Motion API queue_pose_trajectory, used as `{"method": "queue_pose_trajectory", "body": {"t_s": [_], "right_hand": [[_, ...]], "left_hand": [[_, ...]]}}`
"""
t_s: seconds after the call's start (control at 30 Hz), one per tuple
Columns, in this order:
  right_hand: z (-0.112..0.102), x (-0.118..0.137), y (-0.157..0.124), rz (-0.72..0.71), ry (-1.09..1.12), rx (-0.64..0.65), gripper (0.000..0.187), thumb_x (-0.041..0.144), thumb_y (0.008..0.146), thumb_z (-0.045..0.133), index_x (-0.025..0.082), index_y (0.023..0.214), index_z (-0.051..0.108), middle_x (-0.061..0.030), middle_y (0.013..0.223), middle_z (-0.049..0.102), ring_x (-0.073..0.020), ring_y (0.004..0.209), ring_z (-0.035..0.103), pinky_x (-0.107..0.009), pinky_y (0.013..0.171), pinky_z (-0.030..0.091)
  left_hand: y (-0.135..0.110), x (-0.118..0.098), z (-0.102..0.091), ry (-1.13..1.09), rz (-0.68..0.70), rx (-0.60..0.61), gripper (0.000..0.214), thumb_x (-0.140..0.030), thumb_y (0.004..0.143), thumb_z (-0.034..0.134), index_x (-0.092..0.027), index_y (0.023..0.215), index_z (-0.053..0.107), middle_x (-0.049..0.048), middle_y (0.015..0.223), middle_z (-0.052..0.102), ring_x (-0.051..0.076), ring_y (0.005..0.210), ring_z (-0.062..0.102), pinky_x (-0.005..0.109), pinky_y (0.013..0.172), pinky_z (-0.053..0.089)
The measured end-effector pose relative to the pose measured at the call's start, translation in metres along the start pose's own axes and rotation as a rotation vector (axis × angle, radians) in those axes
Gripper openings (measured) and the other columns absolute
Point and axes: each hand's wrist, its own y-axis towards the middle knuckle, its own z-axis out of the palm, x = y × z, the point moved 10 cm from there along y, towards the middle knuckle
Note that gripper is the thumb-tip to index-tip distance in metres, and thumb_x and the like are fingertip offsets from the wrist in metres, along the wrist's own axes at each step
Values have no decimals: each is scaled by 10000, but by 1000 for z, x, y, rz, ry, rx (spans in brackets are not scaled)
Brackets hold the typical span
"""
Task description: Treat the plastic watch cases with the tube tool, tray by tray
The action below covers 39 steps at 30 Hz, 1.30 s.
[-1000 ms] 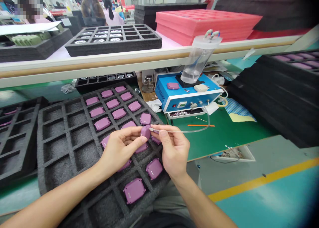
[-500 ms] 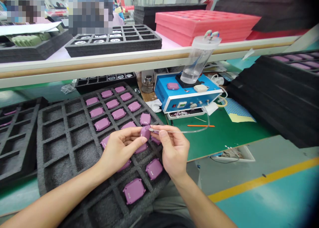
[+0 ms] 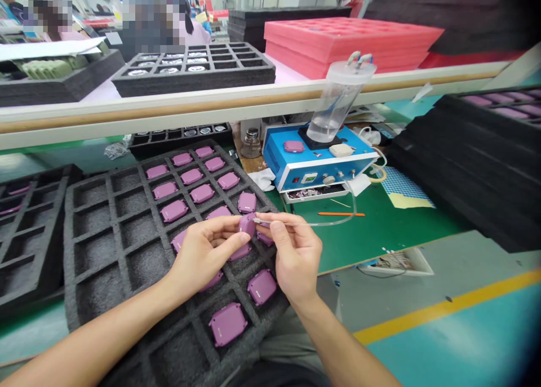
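Between the thumb and fingers of my left hand [image 3: 211, 246] is a purple watch case [image 3: 246, 224], tilted up above the tray. My right hand [image 3: 296, 249] pinches the end of a clear thin tube [image 3: 313, 224], whose small tip meets the right edge of the case. From there the tube runs to the front of a blue machine [image 3: 319, 164]. Below both hands lies a black foam tray [image 3: 139, 271] with several purple watch cases [image 3: 228, 324] in its compartments. My hands hide some of the cases.
A clear cylinder [image 3: 338, 102] of liquid stands on the blue machine. An orange stick [image 3: 341, 214] lies on the green mat [image 3: 380, 229]. Black trays [image 3: 460, 167] are stacked at right, with another tray [image 3: 34, 229] at left. A shelf rail [image 3: 190, 114] crosses behind.
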Motion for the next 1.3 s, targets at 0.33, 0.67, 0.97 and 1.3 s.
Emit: {"method": "queue_pose_trajectory", "body": {"t_s": [0.33, 0.67, 0.97, 1.3], "right_hand": [[-1, -2, -1, 18, -18, -7, 96, 305, 962, 715, 227, 1001, 755, -47, 1042, 810, -195, 959, 791, -333, 862, 683], [-1, -2, -2, 22, -6, 1, 95, 298, 963, 714, 225, 1006, 758, -50, 1047, 809, -197, 966, 790, -332, 875, 679], [-1, -3, -2, 27, -13, -5, 101, 306, 962, 712, 224, 1007, 752, -55, 1052, 809, -205, 961, 790, -352, 874, 682], [-1, -3, -2, 23, -19, -8, 107, 314, 957, 718, 226, 1005, 754, -59, 1061, 810, -211, 965, 792, -355, 861, 686]], "left_hand": [[-1, -1, 2, 0, 4, 8, 298, -304, 849, 810, -158, 1109, 807, 74, 1065, 828, 208, 931, 802, 251, 835, 646], [0, -3, 2, 28, 4, 9, 303, -306, 847, 799, -148, 1105, 802, 84, 1075, 825, 224, 923, 802, 279, 819, 655], [-1, -1, 2, 19, -2, 11, 305, -315, 848, 803, -155, 1108, 804, 80, 1077, 825, 227, 934, 801, 286, 831, 655], [0, -6, 2, 31, 5, 3, 299, -313, 837, 802, -149, 1087, 808, 83, 1065, 826, 232, 923, 800, 294, 825, 658]]}}
